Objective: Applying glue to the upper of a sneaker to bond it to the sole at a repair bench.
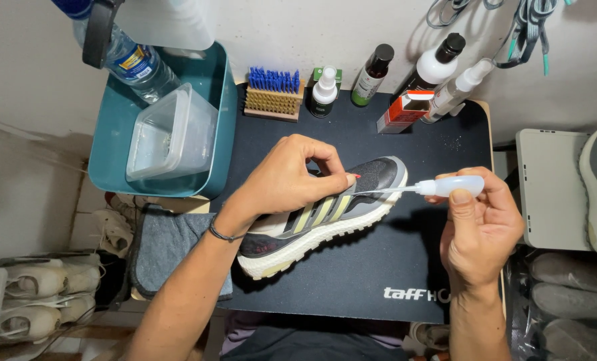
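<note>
Bare forearms, thin dark band on the left wrist (219, 232), sleeveless.

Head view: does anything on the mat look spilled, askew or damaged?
A small red-and-white box lies tipped over among the upright bottles at the mat's back edge, and pale specks dot the mat beside it. Nothing else stands out.

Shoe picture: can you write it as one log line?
left hand: holds shoe | right hand: squeezes small bottle, nozzle at shoe's side | black mat
</note>
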